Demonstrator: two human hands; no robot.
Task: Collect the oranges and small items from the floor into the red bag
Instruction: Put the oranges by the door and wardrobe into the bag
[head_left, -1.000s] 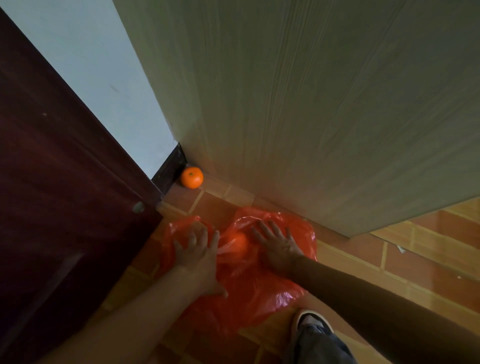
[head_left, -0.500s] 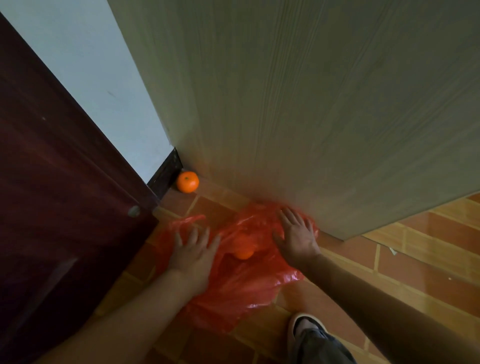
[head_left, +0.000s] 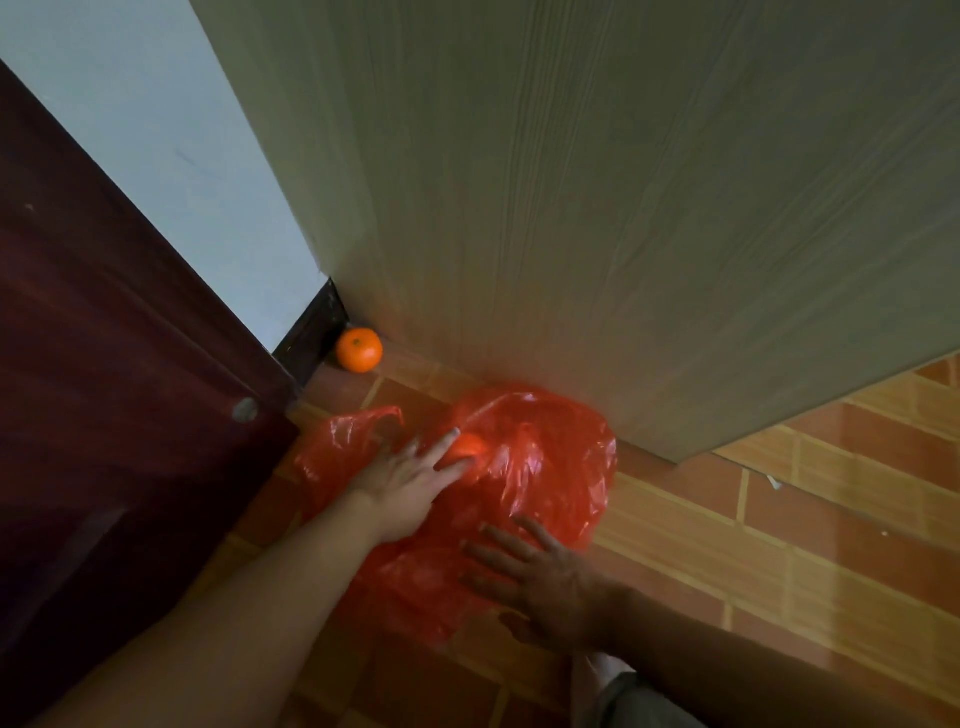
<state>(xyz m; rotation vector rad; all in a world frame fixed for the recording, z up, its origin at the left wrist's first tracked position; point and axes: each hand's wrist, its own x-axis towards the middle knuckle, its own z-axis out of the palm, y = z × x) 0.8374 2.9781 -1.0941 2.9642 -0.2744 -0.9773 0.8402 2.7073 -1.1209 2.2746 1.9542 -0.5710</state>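
I see a brick-tiled floor (head_left: 779, 519) by a pale door (head_left: 571, 208); my left hand (head_left: 410, 483) and right hand (head_left: 545, 577) press flat, fingers released, on the red bag (head_left: 550, 467).

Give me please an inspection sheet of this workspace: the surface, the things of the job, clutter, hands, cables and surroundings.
Surface: tiled floor of reddish-orange tiles with light joints.
Job's things: red bag lies crumpled on the floor against the pale wooden panel; one orange shows at the bag by the left fingertips; a second orange sits loose in the corner, apart from the bag.
Clutter: small white specks on the tiles at right.
Hands: left hand rests on the bag, fingers straight; right hand lies flat on the bag's near part, fingers spread.
Cables: nothing seen.
Surroundings: dark red door at left, light wall behind, a shoe at the bottom edge.
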